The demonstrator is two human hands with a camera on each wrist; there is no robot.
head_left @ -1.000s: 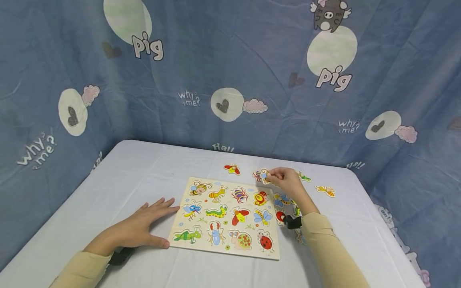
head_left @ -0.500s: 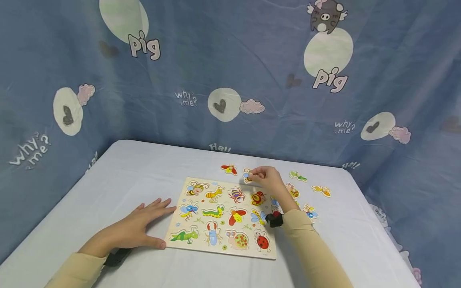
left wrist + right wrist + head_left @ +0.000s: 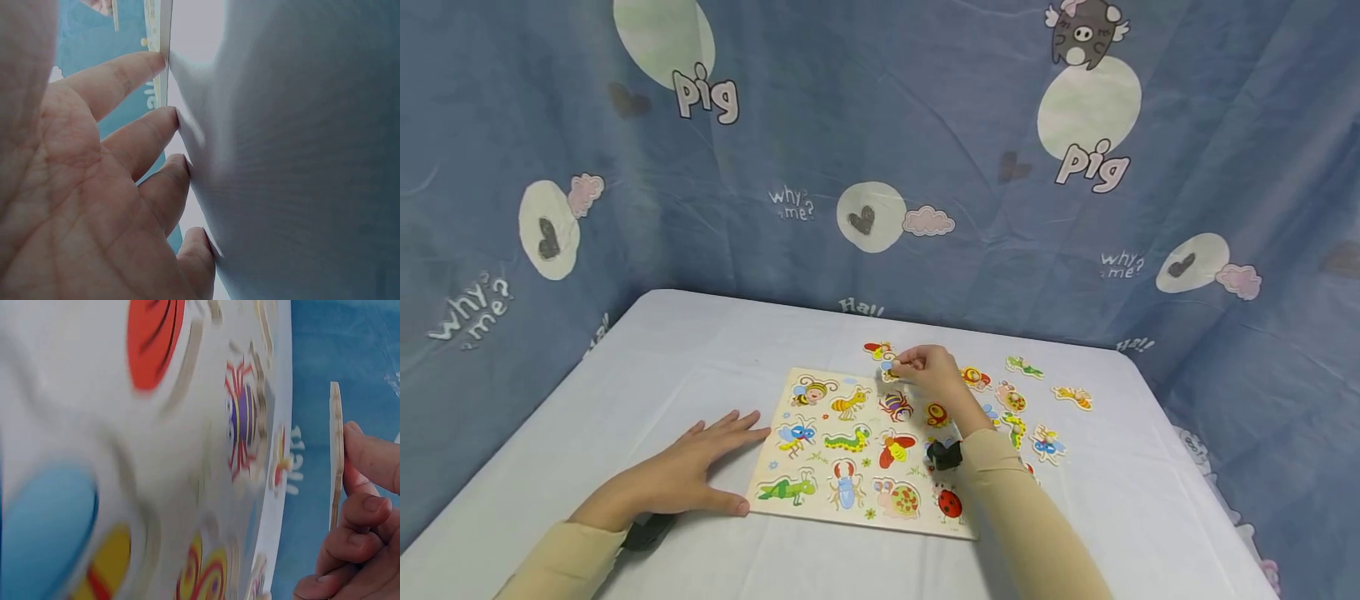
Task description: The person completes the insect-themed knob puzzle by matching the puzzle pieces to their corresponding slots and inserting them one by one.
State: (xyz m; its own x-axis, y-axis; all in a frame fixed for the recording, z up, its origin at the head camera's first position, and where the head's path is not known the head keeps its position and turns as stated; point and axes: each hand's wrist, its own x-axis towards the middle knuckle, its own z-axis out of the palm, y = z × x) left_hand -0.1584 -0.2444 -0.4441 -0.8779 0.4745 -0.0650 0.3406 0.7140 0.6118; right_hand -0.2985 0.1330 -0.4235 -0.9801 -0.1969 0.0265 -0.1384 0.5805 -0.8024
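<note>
My right hand (image 3: 934, 372) pinches a wooden bee puzzle piece (image 3: 889, 369) between thumb and fingers, up above the back edge of the puzzle board (image 3: 816, 508). In the right wrist view this piece (image 3: 335, 456) stands edge-on, its pale back turned toward the board. Spread out flat, my left hand (image 3: 688, 471) lies at the board's left side, thumb by the near corner. Its fingers (image 3: 140, 140) reach to the board's edge and the tabletop in the left wrist view. Insect pictures in cut recesses cover the board, among them a spider (image 3: 242, 419).
Loose insect pieces lie behind and right of the board: a red-winged bug (image 3: 877, 350), a grasshopper (image 3: 1024, 367), a snail (image 3: 1011, 397), a caterpillar (image 3: 1015, 429), a mosquito (image 3: 1047, 444) and others. A blue printed curtain (image 3: 745, 250) hangs behind the white table (image 3: 700, 358).
My right hand has carried the bee piece leftward, from above the loose pieces to the board's back edge. The left hand has stayed by the board.
</note>
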